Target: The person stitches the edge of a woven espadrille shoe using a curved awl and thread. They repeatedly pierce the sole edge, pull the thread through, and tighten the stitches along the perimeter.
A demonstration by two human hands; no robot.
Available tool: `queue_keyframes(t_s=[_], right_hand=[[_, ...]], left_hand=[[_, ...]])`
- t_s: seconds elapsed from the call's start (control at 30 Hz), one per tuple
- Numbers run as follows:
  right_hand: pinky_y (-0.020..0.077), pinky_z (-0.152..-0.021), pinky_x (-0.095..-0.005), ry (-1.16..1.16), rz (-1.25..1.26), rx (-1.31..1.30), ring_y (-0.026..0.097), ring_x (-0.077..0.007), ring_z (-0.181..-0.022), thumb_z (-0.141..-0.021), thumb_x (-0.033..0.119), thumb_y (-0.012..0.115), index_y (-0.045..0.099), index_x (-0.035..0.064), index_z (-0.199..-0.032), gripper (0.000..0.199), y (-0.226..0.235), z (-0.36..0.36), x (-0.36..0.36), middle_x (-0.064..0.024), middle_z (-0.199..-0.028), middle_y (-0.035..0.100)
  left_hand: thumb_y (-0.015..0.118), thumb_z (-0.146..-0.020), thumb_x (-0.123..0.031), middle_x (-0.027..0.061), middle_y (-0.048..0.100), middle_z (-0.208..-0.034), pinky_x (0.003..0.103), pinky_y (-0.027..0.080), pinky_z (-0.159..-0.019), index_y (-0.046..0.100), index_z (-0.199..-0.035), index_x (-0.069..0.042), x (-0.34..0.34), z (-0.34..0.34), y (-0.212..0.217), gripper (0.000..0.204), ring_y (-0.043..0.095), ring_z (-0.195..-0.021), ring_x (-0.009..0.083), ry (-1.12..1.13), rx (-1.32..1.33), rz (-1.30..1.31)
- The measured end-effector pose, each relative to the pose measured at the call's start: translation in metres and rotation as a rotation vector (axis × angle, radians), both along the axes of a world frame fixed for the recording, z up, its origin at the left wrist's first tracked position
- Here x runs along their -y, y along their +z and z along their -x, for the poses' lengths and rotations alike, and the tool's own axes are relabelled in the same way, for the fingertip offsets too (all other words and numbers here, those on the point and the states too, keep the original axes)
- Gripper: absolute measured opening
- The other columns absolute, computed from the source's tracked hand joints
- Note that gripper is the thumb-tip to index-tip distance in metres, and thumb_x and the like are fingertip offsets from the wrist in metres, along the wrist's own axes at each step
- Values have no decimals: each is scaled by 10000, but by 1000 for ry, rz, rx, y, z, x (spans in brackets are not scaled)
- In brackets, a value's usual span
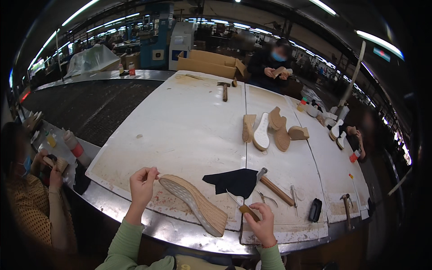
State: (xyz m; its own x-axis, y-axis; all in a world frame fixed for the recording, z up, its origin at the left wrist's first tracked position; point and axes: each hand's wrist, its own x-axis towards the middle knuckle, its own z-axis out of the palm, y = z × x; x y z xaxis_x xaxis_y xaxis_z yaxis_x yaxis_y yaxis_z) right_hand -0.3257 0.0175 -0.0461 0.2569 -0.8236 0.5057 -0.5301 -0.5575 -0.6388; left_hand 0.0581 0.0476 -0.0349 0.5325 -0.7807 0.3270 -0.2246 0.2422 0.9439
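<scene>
While the left hand (143, 183) pinches the toe of a wedge sole (195, 204) lying diagonally on the worktop (189, 121), the right hand (262, 222), just beyond its heel, grips a wooden-handled knife (244, 208).

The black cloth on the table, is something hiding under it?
The black cloth lies flat on the white table. A wooden-handled hammer rests with its head at the cloth's right edge. Whatever may lie beneath the cloth is covered and cannot be seen.
</scene>
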Motion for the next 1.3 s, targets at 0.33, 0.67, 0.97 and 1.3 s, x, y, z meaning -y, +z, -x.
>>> queue_keyframes(t_s=[0.33, 0.67, 0.97, 1.3], right_hand=[[493, -840, -375, -169, -47, 89, 633, -305, -918, -723, 60, 756, 660, 14, -997, 294, -36, 4, 5, -133, -969, 672], [491, -812, -271, -209, -292, 437, 611, -141, -892, -856, 36, 691, 630, -30, -991, 162, -54, 12, 1, -67, -939, 653], [483, -811, -271, -186, -295, 339, 599, -138, -865, -868, 44, 683, 628, -25, -993, 153, -63, 13, 5, -65, -951, 648], [519, -793, -292, -214, -203, 347, 659, -159, -849, -795, 90, 759, 676, -19, -938, 198, -45, 8, 9, -88, -903, 698]], left_hand=[[697, -888, -205, 65, 698, -817, 269, 487, -666, 704, -835, 14, 77, -24, -29, 226, 626, -746, 114, 138, 123, -23], [729, -853, -223, 20, 625, -637, 252, 448, -560, 677, -789, -4, 137, -14, -62, 234, 528, -576, 81, 78, 126, -104], [725, -818, -196, 36, 664, -679, 264, 490, -604, 696, -818, -21, 121, -26, -70, 177, 582, -606, 107, 37, 195, -140], [711, -832, -135, 56, 681, -716, 272, 504, -627, 699, -859, 12, 133, -29, -68, 150, 613, -663, 112, -73, 247, -116]])
